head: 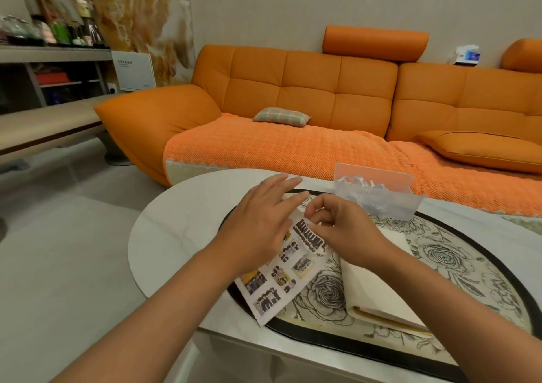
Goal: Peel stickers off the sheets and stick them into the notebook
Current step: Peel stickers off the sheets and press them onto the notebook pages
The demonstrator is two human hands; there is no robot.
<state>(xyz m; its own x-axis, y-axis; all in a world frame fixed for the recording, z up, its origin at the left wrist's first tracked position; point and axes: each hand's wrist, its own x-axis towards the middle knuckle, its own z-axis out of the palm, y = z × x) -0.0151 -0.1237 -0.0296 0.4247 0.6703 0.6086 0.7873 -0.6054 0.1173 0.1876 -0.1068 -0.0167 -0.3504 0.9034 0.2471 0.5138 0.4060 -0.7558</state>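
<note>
Head cam, left hand (258,230) flat on the sticker sheet (281,291), right hand (349,233) pinching a dark sticker (309,237), clear plastic box (381,177) holding pale scraps (363,189), cream notebook (375,283) alongside.

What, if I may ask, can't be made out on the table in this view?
Head view:
- Sticker sheet: upper part hidden under left hand.
- Sticker pinched by right hand: print too small, blurred.
- Notebook: partly hidden behind the right hand.
- Clear box: contents blurred.
</note>
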